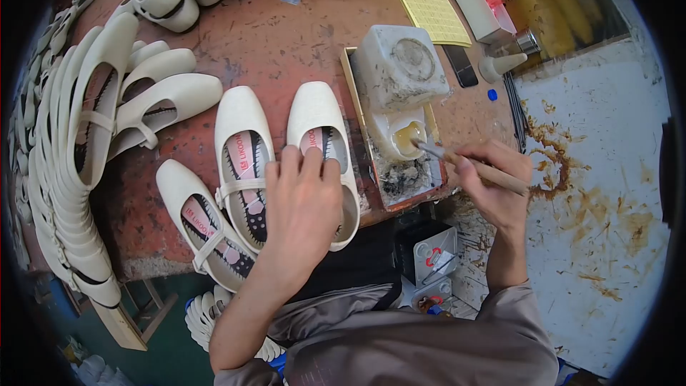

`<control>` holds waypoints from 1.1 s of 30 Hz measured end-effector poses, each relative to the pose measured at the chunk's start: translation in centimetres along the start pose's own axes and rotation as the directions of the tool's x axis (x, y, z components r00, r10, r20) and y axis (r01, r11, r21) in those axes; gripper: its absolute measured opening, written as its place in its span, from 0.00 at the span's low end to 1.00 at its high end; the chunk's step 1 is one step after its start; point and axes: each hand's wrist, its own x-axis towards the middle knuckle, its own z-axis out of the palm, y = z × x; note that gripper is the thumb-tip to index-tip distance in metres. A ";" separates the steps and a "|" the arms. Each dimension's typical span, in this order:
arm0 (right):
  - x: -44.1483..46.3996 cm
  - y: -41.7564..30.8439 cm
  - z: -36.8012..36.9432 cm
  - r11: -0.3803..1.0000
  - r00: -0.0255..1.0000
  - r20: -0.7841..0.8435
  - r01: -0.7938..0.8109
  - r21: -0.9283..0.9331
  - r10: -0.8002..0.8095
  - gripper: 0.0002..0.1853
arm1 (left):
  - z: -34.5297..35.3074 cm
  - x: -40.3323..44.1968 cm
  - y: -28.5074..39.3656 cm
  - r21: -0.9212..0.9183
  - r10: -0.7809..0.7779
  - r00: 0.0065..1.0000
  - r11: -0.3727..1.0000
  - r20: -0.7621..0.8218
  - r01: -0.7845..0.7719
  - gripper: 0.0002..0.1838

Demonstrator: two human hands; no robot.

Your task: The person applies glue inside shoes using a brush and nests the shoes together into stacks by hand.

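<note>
White shoe (316,107) is lying on the worktable (286,36) directly beneath the person's left hand (304,204), its long axis running away from the body, its square toe pointing to the far side beyond the fingertips, its heel sitting nearer the body, to the right of the palm. The left hand is reaching over the shoe's opening, fingers bending down; whether they are gripping it or just resting there, I cannot tell. The left hand is clearly the nearer one. A second white shoe (241,107) is lying just left of that hand, nearly parallel. Well to the shoe's right, the right hand (496,175) is closing around a brush (437,151), whose tip is pointing left into a white cup (382,132) holding yellowish liquid.
</note>
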 end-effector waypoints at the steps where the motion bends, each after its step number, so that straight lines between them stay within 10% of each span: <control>1: 0.3 0.5 0.8 1.000 1.000 0.014 0.016 -0.018 -0.016 0.05 | 0.0 -0.1 -0.1 -0.021 -0.015 1.000 1.000 -0.023 0.014 0.16; 5: 1.4 1.7 3.1 0.904 0.924 0.127 0.380 -0.193 -0.361 0.03 | -1.0 -0.5 0.3 0.015 -0.145 0.982 0.989 -0.121 0.147 0.13; 11: 1.0 -1.5 0.0 0.960 0.970 0.087 0.240 -0.145 -0.229 0.06 | -0.4 -2.2 0.0 -0.117 -0.362 0.923 0.930 -0.129 0.349 0.15; 33: 1.6 -3.2 -0.4 0.927 0.943 0.239 0.290 -0.237 -0.233 0.04 | -0.6 -3.5 -0.4 -0.174 -0.318 0.925 0.943 -0.209 0.285 0.14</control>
